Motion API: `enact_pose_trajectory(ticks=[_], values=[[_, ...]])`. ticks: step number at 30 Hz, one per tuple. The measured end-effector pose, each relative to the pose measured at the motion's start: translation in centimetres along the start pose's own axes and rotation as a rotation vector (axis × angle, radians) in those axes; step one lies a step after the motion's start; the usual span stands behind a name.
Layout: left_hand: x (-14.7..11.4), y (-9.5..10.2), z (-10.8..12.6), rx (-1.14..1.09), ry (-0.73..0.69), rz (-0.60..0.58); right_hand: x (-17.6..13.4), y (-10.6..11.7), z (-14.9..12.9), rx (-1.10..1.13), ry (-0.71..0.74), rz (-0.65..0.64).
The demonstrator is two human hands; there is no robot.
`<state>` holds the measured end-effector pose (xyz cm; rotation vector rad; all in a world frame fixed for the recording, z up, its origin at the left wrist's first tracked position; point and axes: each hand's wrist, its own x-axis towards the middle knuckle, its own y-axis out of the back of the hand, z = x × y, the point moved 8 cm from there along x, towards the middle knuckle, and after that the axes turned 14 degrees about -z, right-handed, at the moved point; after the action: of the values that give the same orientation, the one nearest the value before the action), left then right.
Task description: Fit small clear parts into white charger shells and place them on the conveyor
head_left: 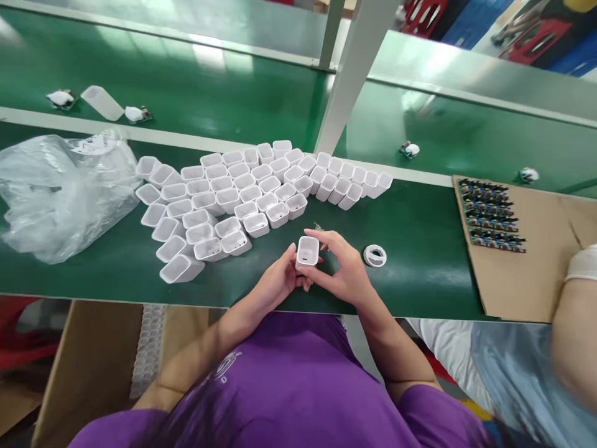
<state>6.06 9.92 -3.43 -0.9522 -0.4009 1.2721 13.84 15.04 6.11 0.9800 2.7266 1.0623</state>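
Item: one white open-topped plastic housing [308, 252], held up above the green workbench [420, 280]; place: off the right-hand near corner of the housing array [226, 183], apart from it; attitude: mouth towards the wearer's eyes, depth running away from them down towards the bench, longer side of the rim running roughly near to far; a small dark slot shows inside.

Left hand [277, 283]: on the side of the item nearer the array; thumb against the left wall, fingers curled in underneath, partly hidden; narrow, holding the housing.

Right hand [345, 267]: on the side farther from the array; index finger at the far rim, thumb at the near wall; narrow, holding the same housing; neither hand is the nearer, both touching it.

About the array: white ring-shaped piece [375, 256], right of it, beyond the right hand; small metallic bits [318, 227], just right of it, too small to identify; clear plastic bag [60, 199], left of it; cardboard sheet [504, 286] bearing circuit boards [494, 218], well to its right; co-worker's arm [576, 311], farther right again.
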Motion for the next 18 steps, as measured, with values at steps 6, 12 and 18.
enact_pose_trajectory(ticks=[6,12,18], values=[[0.1,0.3,0.0,0.016,0.02,-0.023,3.9,12.2,4.3,-0.152,-0.096,0.235],[0.1,0.2,0.2,0.042,0.003,-0.011,12.0,18.5,14.6,-0.282,-0.559,0.13],[0.0,0.0,0.4,0.073,0.005,0.003,14.9,16.8,17.4,-0.289,-0.594,-0.008]])
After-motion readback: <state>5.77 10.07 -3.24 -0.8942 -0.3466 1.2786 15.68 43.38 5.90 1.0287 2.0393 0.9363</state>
